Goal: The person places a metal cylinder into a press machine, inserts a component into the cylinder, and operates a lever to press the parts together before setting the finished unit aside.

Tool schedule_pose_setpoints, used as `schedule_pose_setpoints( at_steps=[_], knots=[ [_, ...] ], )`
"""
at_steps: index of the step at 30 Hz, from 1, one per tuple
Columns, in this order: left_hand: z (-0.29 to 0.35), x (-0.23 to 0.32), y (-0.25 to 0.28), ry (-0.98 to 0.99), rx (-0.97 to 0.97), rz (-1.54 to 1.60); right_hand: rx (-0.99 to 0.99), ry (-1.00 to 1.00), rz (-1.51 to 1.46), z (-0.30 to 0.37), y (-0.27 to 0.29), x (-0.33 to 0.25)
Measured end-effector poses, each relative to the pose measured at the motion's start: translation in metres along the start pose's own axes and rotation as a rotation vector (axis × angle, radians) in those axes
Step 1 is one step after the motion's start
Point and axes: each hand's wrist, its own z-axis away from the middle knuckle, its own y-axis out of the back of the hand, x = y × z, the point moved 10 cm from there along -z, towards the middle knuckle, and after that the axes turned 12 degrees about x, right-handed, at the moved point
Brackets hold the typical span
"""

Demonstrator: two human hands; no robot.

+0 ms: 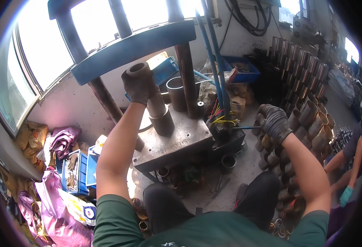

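My left hand [136,87], in a dark glove, is closed around a dark, thick-walled metal sleeve [140,68] with its open end up. Under it stands a lighter metal cylinder [157,106], whose lower end meets a wider dark metal cylinder [163,124] on the steel press table [185,144]. Whether the sleeve rests on the lighter cylinder is hidden by my hand. My gloved right hand [274,122] is closed at the end of a thin bluish lever [247,127] beside the press. Above my left hand is the blue crossbeam [135,51] of the press.
Another dark tube [177,95] stands behind on the press table, near a press column [186,74]. Stacked metal tubes [312,119] crowd the right side. Blue crates [80,173] and purple sacks [57,210] lie at left. Someone's teal-gloved hand [346,196] shows at far right.
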Motion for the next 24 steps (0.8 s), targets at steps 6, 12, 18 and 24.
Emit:
schedule_pose_setpoints(
  at_steps=[6,12,18,24],
  knots=[
    [-0.011,0.020,-0.039,-0.690,0.002,-0.869,0.048,0.036,-0.127,0.001,0.005,-0.018],
    [0.010,-0.050,-0.030,0.229,0.011,0.140,0.075,0.056,-0.061,0.005,0.006,-0.014],
    [0.040,-0.072,-0.035,0.130,-0.064,0.053,0.100,0.074,-0.124,0.015,0.005,-0.026],
    [0.063,-0.112,-0.036,0.316,-0.167,0.474,-0.064,0.159,-0.116,0.027,-0.007,-0.030]
  ],
)
